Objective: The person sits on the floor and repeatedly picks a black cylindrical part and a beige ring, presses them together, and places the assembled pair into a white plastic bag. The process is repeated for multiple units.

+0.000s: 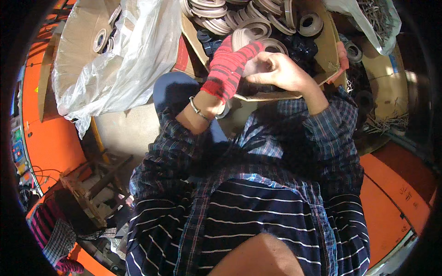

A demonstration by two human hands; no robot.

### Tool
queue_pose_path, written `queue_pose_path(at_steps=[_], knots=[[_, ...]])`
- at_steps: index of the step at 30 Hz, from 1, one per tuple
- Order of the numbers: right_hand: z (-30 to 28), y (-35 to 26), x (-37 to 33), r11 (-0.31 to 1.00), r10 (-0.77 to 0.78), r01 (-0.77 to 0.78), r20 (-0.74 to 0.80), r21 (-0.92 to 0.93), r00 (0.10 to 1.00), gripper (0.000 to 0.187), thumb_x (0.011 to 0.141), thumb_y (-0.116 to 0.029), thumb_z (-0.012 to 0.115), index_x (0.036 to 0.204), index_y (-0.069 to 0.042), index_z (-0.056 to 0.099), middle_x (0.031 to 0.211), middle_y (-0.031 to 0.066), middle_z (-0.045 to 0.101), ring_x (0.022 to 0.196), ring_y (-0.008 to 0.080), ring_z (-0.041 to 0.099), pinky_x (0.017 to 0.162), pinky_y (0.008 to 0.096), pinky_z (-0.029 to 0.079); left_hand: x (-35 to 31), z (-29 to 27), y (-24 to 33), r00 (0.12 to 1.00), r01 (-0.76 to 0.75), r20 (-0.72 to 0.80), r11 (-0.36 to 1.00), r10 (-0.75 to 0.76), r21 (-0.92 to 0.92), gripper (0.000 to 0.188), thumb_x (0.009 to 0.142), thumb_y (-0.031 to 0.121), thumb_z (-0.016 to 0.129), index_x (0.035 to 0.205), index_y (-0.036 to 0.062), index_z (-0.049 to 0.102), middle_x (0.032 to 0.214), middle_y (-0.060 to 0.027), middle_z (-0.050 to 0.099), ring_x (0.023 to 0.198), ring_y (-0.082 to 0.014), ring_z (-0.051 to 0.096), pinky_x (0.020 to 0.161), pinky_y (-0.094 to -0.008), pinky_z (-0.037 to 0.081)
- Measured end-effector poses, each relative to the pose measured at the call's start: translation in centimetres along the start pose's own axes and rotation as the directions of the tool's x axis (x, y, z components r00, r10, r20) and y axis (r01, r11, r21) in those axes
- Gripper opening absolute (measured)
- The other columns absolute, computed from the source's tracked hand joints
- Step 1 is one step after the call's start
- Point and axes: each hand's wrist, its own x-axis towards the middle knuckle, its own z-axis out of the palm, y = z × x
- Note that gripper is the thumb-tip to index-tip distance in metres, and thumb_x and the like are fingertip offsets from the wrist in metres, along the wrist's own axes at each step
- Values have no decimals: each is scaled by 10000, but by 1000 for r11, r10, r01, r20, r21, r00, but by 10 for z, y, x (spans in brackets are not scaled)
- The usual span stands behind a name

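Note:
My left hand (pixel 230 64), in a red and black striped glove, is closed on a beige ribbed plastic ring (pixel 241 38). My bare right hand (pixel 287 73) is close against the glove, thumb and fingers pinched together. A pale, blurred patch lies between the two hands, and I cannot make out what the right fingers hold. Both hands are over the near side of a cardboard box (pixel 332 48). Inside it are many beige rings (pixel 311 24) and several dark plastic parts (pixel 301 48).
At the left stands a carton (pixel 76 55) lined with a clear plastic bag (pixel 147 50), a few rings (pixel 100 40) inside. A bag of metal pieces (pixel 375 20) sits at the upper right. A wooden stool (pixel 99 186) is at lower left; orange panels (pixel 391 207) flank both sides.

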Motion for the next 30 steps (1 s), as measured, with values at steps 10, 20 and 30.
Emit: queue_pose_path(at_steps=[10,20,30], knots=[[69,106,64,577,291,-15,188,-816,938,475,740,-123,725,1200,-102,612,1075,146,688,1044,341,653,881,456,533,23,-18,-11,962,-8,-273,992,-28,-129,464,799,180,761,1200,-1,611,1035,-122,679,874,-188,647,792,-307,523],[-10,40,-4,749,364,-512,-384,-421,848,471,774,-438,774,966,-19,679,991,152,701,982,297,659,871,368,504,9,-33,-9,998,67,27,863,-62,-502,299,809,135,701,1087,29,671,1022,-97,661,955,-222,632,858,-322,514],[53,-36,-75,935,-313,171,-498,-310,809,416,728,-136,849,1082,-46,651,1363,183,552,1234,313,564,1028,388,463,-63,-36,32,733,-661,562,596,384,455,538,794,-25,632,1300,160,629,1289,-151,612,1217,-351,565,1050,-403,450]])
